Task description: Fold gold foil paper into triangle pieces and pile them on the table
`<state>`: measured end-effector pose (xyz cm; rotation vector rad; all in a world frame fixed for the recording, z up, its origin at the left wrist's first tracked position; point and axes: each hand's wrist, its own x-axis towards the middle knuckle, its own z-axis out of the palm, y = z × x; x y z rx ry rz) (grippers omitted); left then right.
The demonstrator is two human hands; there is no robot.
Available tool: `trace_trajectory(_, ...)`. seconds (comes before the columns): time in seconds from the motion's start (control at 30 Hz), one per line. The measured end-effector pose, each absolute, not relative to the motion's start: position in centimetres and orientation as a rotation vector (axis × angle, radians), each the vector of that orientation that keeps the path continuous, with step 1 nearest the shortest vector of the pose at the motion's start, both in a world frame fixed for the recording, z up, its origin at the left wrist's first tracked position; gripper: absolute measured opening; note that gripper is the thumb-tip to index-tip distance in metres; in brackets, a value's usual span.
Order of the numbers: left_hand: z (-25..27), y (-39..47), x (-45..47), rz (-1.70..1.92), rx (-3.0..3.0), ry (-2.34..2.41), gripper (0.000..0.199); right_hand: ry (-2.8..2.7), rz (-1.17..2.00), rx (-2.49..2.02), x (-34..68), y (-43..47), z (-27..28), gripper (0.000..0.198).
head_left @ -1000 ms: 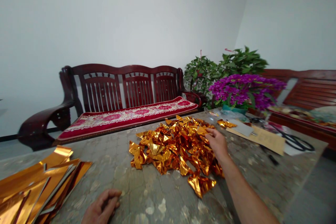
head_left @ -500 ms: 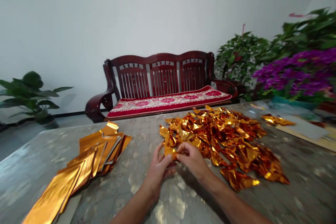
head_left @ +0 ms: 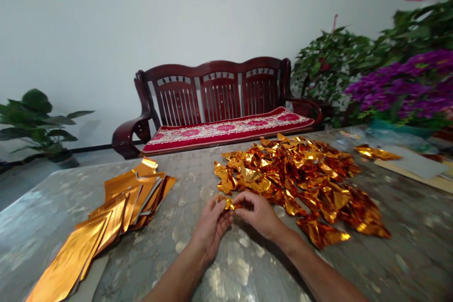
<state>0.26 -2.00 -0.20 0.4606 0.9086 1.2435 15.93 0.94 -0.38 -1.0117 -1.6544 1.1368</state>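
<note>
Between my two hands is a small folded piece of gold foil paper, held just above the table. My left hand grips its left end between thumb and fingers. On the other end, my right hand pinches with thumb and forefinger. Just beyond my hands spreads a heap of folded gold foil pieces, shiny and pointed. To the left lies a fanned stack of flat gold foil sheets. My fingers hide part of the held piece.
The table has a patterned grey covering. Behind it stands a dark wooden bench with a red floral cushion. Purple flowers and papers are at the right. A potted plant stands at the far left.
The foil piece between my hands now looks smaller and more folded, with less of its flat face showing. Both hands stay on it, and the view has tilted slightly downward.
</note>
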Motion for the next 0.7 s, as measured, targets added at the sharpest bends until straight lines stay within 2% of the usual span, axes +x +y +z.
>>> trace_trajectory(0.13, -0.2, -2.0, 0.5, 1.267, 0.505, 1.021, 0.061, -1.605, 1.089, -1.024, 15.6, 0.9, -0.6, 0.009)
trace_trajectory(0.27, 0.0, -2.1, 0.7, 1.315, 0.678, 1.080, 0.077, -1.436, 1.154, -1.033, 15.3, 0.9, -1.0, 0.019)
trace_trajectory(0.4, -0.1, -2.3, 1.2, 1.374, 0.743, 1.048, 0.091, -1.422, 1.083, -1.099, 15.0, 0.8, -1.4, 0.022)
trace_trajectory(0.7, -2.4, -1.8, 2.1, 1.487, 0.619, 1.047, 0.063, -1.635, 0.816, -1.120, 14.6, 0.0, -1.7, 0.025)
